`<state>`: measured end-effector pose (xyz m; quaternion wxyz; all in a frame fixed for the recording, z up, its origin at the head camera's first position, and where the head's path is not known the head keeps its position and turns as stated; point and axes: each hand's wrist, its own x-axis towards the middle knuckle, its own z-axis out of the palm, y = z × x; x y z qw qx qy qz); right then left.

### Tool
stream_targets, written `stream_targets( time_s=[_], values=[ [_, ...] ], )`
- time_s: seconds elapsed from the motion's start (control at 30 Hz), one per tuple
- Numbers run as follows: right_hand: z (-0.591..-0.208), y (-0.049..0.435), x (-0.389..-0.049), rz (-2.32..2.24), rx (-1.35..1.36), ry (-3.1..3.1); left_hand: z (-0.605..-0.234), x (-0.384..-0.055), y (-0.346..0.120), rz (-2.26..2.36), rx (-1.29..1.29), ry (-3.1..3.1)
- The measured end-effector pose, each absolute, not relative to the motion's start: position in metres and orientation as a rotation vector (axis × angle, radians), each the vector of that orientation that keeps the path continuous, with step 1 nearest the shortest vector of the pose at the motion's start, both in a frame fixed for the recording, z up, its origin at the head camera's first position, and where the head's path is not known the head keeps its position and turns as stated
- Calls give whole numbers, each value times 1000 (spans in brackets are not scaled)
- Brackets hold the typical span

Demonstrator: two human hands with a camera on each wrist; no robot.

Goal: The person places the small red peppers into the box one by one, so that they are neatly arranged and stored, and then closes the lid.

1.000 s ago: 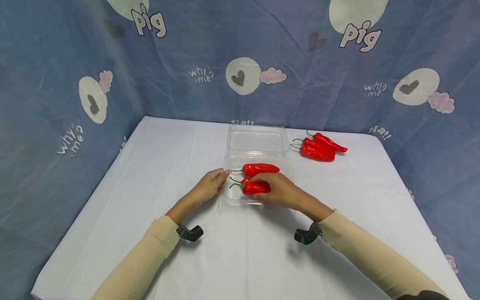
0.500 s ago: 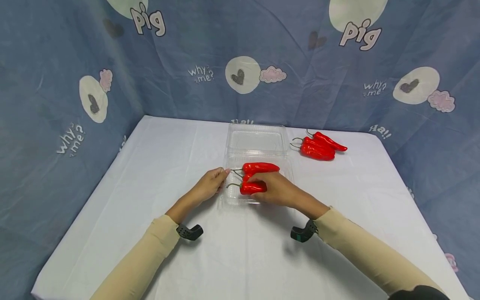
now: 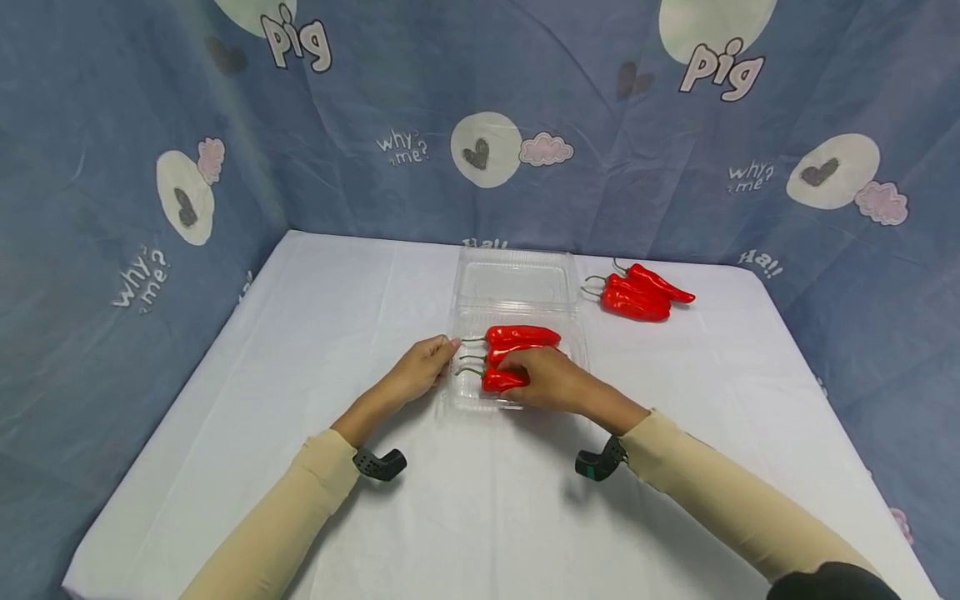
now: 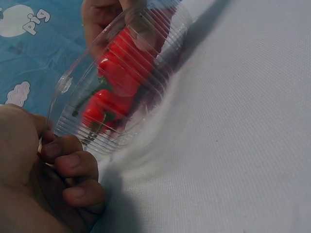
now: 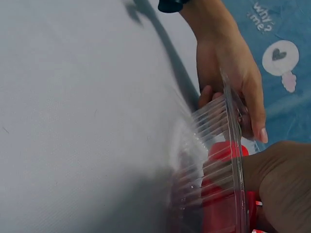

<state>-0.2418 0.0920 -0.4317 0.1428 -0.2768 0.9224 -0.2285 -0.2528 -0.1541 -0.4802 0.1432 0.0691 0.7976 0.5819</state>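
Observation:
A clear plastic clamshell box [image 3: 582, 342] lies with its lid folded back. My left hand [image 3: 422, 371] pinches the box's left rim; in the left wrist view its fingers [image 4: 77, 165] curl at the ribbed wall. Inside the box, red peppers lie side by side, stems to the left: a far one [image 3: 522, 336], a middle one [image 3: 501, 357] and a near one [image 3: 501, 381]. Over the near pepper, my right hand [image 3: 551, 379] grips its body with thumb and fingers, hiding its right end. Through the clear wall, the right wrist view also shows red pepper [image 5: 221, 213].
Several more red peppers [image 3: 636, 298] lie in a group at the back right of the white-covered table [image 3: 360, 300]. The transparent lid [image 3: 513, 279] stretches toward the back edge. A blue printed cloth [image 3: 337, 183] hangs behind the table.
My right hand has shifted slightly left with the near pepper, which now lies a little further left and nearer. More of the middle pepper shows. The left hand stays at the rim.

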Motion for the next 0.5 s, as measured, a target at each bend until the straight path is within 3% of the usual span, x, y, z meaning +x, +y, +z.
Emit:
stream_targets(
  time_s=[0.5],
  values=[
    [-431,93,-244,-630,-831,2646,-481,-253,-153,1687,216,2299]
  ],
)
